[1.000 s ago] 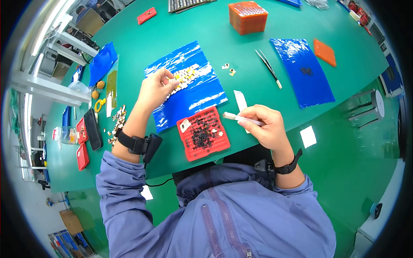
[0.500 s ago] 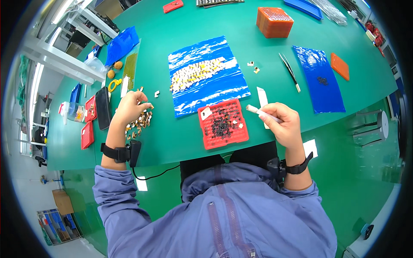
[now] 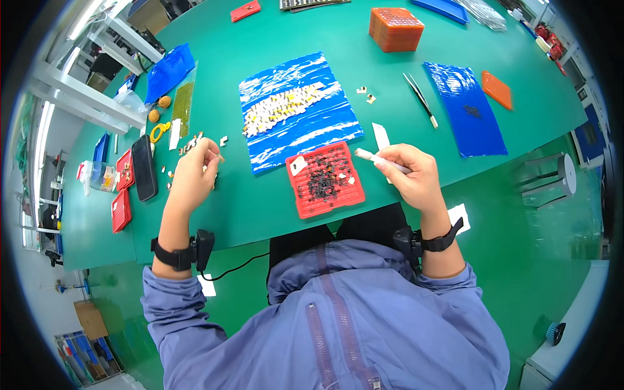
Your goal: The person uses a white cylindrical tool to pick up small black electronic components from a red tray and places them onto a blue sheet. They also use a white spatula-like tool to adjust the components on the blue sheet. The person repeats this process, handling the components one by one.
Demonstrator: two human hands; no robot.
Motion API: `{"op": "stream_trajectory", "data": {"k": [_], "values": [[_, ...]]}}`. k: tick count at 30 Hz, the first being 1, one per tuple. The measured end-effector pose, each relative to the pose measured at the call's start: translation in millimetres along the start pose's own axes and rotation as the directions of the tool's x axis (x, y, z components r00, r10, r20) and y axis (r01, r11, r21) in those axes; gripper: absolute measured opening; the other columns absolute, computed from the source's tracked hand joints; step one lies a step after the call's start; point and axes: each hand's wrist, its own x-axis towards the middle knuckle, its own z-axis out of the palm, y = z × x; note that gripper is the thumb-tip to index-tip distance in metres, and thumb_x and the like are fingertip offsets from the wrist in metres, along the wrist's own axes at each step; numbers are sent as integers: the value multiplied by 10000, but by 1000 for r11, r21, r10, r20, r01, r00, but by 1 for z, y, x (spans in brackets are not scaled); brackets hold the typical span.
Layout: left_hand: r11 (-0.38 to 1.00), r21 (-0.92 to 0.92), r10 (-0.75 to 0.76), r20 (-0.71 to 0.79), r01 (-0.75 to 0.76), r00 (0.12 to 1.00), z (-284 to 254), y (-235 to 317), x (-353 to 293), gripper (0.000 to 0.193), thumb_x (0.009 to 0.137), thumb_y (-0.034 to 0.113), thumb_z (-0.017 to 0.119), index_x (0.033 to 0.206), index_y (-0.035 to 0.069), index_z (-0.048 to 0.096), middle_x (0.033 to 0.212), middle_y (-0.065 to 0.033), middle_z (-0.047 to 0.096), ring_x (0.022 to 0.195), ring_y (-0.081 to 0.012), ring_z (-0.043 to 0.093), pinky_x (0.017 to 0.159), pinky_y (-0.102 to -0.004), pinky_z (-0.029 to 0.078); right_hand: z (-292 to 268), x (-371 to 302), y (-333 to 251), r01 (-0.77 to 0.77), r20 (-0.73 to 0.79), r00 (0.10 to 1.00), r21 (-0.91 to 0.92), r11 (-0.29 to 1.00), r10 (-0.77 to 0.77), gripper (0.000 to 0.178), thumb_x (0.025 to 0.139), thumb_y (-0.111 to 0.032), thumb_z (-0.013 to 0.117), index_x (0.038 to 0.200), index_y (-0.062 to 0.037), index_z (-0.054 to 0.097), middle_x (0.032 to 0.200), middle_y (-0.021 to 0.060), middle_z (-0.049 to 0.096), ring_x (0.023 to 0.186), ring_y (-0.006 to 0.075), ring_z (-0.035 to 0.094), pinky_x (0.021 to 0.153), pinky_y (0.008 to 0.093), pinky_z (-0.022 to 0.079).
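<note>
"Small white-and-yellow parts [image 3: 283,107] lie in close slanting rows on the blue sheet [image 3: 302,140], right?"

"Yes, across its middle, with bare blue film above and below. The sheet rests on the green table [image 3: 250,201], just beyond the red tray [image 3: 344,203]."

"Where is the left hand [image 3: 193,175]?"

"Left of the sheet, over a loose pile [image 3: 193,142] of similar pieces and covering part of it. Thumb and forefinger are pinched together on what looks like a small tan piece [image 3: 221,158]; its shape is too small to make out."

"And the right hand [image 3: 413,172]?"

"Just right of the red tray. Its thumb and fingers close around a slim white stick [image 3: 372,156], whose beige tip points left. A flat white strip [image 3: 380,135] lies on the table beside it."

"What does the tray hold?"

"Many tiny black parts [image 3: 323,185], crowded most thickly in the middle, plus a few pale bits."

"Anything farther right?"

"Pointed tweezers [image 3: 421,101] lie at a slant, near a second blue sheet [image 3: 484,130] bearing a small dark cluster [image 3: 472,111]. An orange plate [image 3: 497,91] sits by that sheet's right edge."
</note>
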Motion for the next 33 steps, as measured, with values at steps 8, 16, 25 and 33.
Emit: {"op": "stream_trajectory", "data": {"k": [8, 16, 25, 33], "values": [[807, -582, 217, 123, -106, 968, 25, 68, -23, 15, 868, -11, 555, 878, -19, 562, 855, -37, 549, 790, -98, 529, 709, -228, 429, -3, 3, -5, 77, 80, 994, -48, 996, -73, 120, 760, -61, 697, 871, -31, 662, 701, 33, 576, 556, 81, 466, 497, 228, 359], [356, -931, 199, 165, 85, 966, 72, 106, -8, 90, 892, 48, 567, 926, -19, 617, 821, -35, 615, 753, -82, 570, 688, -226, 472, -8, 1, -6, 1, 181, 983, 114, 993, -22, 122, 844, -106, 634, 902, -4, 665, 638, 37, 559, 553, 94, 450, 500, 241, 356], [-152, -908, 319, 329, 391, 889, 86, 101, 6, 152, 905, 62, 538, 1027, -16, 585, 826, -59, 601, 747, -112, 574, 675, -233, 471, 5, 17, -30, 73, 258, 961, 95, 993, -96, 134, 868, -98, 594, 916, 11, 656, 750, 92, 639, 609, 145, 566, 555, 253, 444], [-310, -861, 365, 283, 403, 887, 91, 95, 10, 44, 897, 23, 525, 922, 38, 491, 790, -66, 577, 694, -138, 574, 665, -259, 477, 1, 39, -46, 42, 394, 917, 43, 998, -55, 97, 850, -90, 610, 889, -16, 660, 715, 72, 621, 582, 132, 563, 517, 258, 427]]}}
